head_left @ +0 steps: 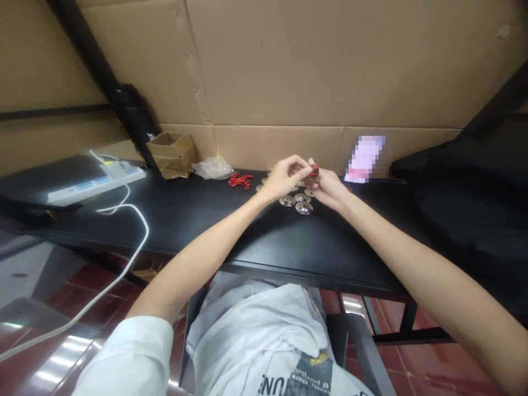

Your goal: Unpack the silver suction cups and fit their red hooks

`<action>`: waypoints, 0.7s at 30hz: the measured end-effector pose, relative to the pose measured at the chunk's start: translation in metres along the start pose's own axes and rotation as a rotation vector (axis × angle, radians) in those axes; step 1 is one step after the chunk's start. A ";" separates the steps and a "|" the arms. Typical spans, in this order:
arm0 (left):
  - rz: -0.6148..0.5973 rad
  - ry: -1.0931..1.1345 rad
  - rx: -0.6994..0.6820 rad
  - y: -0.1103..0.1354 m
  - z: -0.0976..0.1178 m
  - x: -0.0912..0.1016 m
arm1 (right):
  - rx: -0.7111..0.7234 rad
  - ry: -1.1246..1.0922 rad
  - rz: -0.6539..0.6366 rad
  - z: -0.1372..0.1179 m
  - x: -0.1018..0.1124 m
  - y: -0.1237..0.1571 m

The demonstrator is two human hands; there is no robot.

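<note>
Both my hands meet above the far part of a black table [198,220]. My left hand [284,177] has its fingers curled in a pinch against a small red piece [314,170]. My right hand [328,187] is closed round the same red piece, which may sit on a small metal disc. Just below the hands several shiny round metal discs [303,207] lie on the table. To the left of them is a little heap of red cords [240,180].
A clear plastic bag [212,166] and a small open cardboard box [172,154] stand by the cardboard wall. A white power strip [97,179] with its cable [124,264] lies at the left. A blurred screen [365,158] leans at the back right, beside black bags [470,203].
</note>
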State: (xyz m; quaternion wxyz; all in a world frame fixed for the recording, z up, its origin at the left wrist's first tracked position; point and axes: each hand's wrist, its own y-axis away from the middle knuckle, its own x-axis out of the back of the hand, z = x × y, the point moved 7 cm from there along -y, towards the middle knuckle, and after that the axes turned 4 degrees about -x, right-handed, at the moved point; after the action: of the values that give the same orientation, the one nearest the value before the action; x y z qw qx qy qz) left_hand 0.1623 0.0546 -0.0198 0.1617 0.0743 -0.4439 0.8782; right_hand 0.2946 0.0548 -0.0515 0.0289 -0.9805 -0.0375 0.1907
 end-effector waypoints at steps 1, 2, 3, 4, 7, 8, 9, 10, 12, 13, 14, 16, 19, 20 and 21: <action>-0.015 -0.029 -0.013 0.002 0.002 -0.003 | -0.002 -0.002 0.023 0.001 0.001 0.000; -0.020 -0.063 -0.023 0.004 0.004 -0.005 | -0.003 -0.004 0.045 0.002 0.002 0.000; -0.019 -0.096 -0.030 0.005 0.005 -0.006 | -0.002 -0.007 0.061 0.004 0.003 0.000; -0.011 -0.126 -0.034 0.006 0.007 -0.006 | 0.002 -0.009 0.069 0.004 0.004 0.001; 0.021 -0.188 -0.055 0.008 0.011 -0.003 | 0.020 -0.004 0.052 0.006 0.004 0.001; 0.029 -0.199 -0.068 0.008 0.013 -0.002 | 0.027 -0.001 0.047 0.006 0.004 0.001; 0.036 -0.205 -0.082 0.009 0.015 -0.002 | 0.036 0.000 0.049 0.006 0.005 0.000; 0.042 -0.206 -0.097 0.009 0.017 -0.002 | 0.046 0.000 0.056 0.006 0.006 -0.001; 0.048 -0.197 -0.117 0.010 0.019 -0.004 | 0.060 0.000 0.071 0.007 0.007 -0.003; 0.047 -0.192 -0.123 0.011 0.020 -0.005 | 0.063 0.001 0.075 0.008 0.007 -0.004; 0.042 -0.190 -0.124 0.011 0.021 -0.006 | 0.062 0.003 0.077 0.008 0.008 -0.005; 0.026 -0.196 -0.121 0.011 0.021 -0.008 | 0.049 0.009 0.064 0.010 0.007 -0.006; 0.007 -0.206 -0.113 0.010 0.021 -0.009 | 0.035 0.036 0.032 0.011 0.005 -0.005; 0.001 -0.202 -0.112 0.010 0.021 -0.009 | 0.035 0.058 0.027 0.010 0.005 -0.003; -0.003 -0.196 -0.110 0.009 0.022 -0.009 | 0.019 0.094 0.012 0.011 0.003 -0.002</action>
State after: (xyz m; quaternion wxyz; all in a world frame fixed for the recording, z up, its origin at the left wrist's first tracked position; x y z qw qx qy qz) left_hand 0.1674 0.0300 -0.0166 0.1230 0.1513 -0.5051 0.8407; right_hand 0.2931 0.0570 -0.0623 0.0390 -0.9883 -0.0284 0.1449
